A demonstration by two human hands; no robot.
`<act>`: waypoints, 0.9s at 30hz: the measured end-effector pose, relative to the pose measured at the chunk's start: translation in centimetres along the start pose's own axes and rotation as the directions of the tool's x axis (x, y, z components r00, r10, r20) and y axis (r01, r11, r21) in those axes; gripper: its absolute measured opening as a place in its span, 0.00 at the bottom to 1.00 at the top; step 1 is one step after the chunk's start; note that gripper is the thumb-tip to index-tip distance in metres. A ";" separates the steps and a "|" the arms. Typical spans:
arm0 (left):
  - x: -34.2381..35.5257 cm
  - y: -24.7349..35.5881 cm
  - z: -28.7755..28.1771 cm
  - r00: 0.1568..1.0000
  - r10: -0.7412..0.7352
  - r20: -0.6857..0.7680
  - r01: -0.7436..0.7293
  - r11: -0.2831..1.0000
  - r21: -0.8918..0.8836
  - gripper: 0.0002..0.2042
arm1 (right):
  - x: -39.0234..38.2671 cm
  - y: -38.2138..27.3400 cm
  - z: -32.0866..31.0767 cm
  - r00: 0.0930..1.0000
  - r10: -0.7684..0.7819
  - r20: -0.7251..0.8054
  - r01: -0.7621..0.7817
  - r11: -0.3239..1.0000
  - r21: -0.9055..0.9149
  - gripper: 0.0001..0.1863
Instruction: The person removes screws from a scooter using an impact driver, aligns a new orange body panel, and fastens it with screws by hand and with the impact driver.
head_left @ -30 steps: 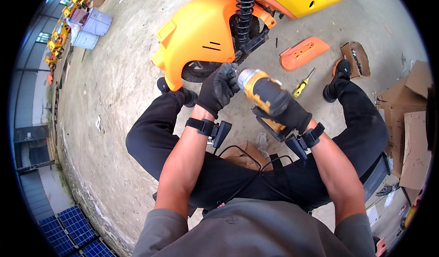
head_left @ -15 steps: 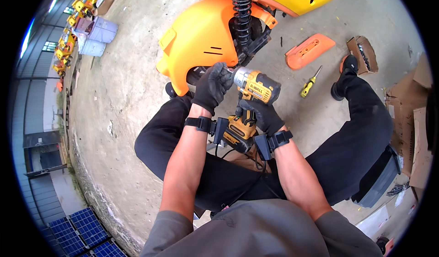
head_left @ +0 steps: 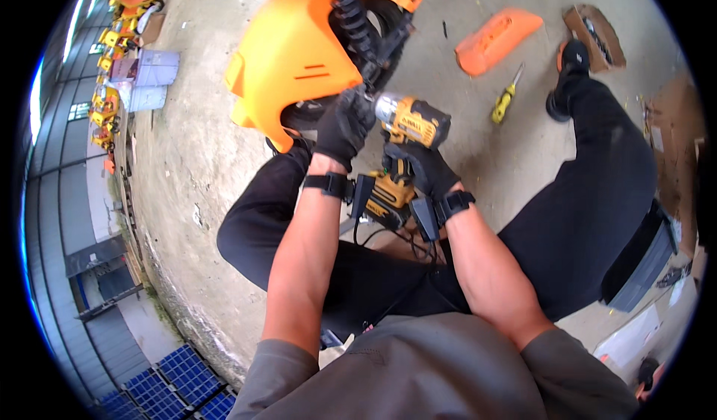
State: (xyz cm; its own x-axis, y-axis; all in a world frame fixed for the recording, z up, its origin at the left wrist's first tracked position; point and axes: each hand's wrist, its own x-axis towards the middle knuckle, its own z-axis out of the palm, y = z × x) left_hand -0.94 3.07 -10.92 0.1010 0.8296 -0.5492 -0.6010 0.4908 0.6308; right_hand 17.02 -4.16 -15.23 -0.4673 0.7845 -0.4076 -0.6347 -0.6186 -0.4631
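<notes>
My right hand [head_left: 426, 167], in a black glove, grips the handle of a yellow and black cordless impact driver [head_left: 409, 123]. The driver's silver nose points left toward my left hand [head_left: 345, 127]. That hand, gloved too, is closed just ahead of the nose, its fingertips pinched together; whatever lies between them is too small to make out. Right behind my left hand is an orange fender [head_left: 287, 57] with two slots, partly around a dark wheel. A black coil-spring shock absorber [head_left: 347, 9] rises beside it.
To the right on the concrete floor lie a loose orange plastic cover [head_left: 497, 40], a yellow-handled screwdriver [head_left: 506, 100] and an open cardboard box [head_left: 595, 37] of small parts. Larger cartons [head_left: 672, 151] stand at the right. Pale bins [head_left: 153, 80] sit far left.
The whole view has shifted, so the fender and shock absorber now appear higher and farther left. Both hands and the driver keep nearly the same pose, close together.
</notes>
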 end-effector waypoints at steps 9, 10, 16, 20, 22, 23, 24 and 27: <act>2.2 -0.3 0.4 0.997 0.058 -0.041 -0.053 0.992 0.111 0.08 | 0.2 0.6 0.0 0.998 -0.065 -0.010 0.065 0.998 0.018 0.14; 2.3 -0.4 0.3 0.995 0.087 -0.048 -0.080 0.988 0.131 0.07 | 0.3 0.7 -0.1 0.998 -0.064 -0.016 0.064 0.998 -0.015 0.14; 2.3 -0.7 0.6 0.981 0.133 -0.145 -0.114 0.985 0.130 0.08 | 0.8 1.6 0.2 0.995 -0.096 -0.029 0.091 0.986 -0.140 0.16; 2.2 -0.6 1.0 0.973 0.149 -0.173 -0.121 0.979 0.162 0.09 | 1.1 2.0 0.5 0.991 -0.129 -0.038 0.122 0.981 -0.150 0.16; 1.9 -0.6 1.1 0.976 0.159 -0.147 -0.130 0.973 0.191 0.09 | 1.1 2.1 0.5 0.993 -0.112 -0.034 0.105 0.983 -0.153 0.16; 1.8 -0.5 1.2 0.975 0.164 -0.152 -0.128 0.967 0.221 0.09 | 1.3 2.1 0.5 0.995 -0.092 -0.030 0.087 0.984 -0.155 0.16; 1.8 -0.6 1.1 0.974 0.166 -0.154 -0.130 0.967 0.219 0.09 | 1.4 2.0 0.5 0.997 -0.074 -0.028 0.069 0.985 -0.159 0.16; 1.9 -0.6 1.0 0.975 0.165 -0.150 -0.130 0.968 0.216 0.09 | 1.1 1.9 0.7 0.995 -0.094 -0.040 0.086 0.980 -0.179 0.16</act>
State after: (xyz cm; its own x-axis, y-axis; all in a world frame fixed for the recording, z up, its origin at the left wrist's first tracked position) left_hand 0.45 4.64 -11.82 -0.1198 0.8496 -0.5137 -0.4232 0.4244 0.8005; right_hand 14.89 -4.47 -16.01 -0.3803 0.8370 -0.3934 -0.5523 -0.5467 -0.6293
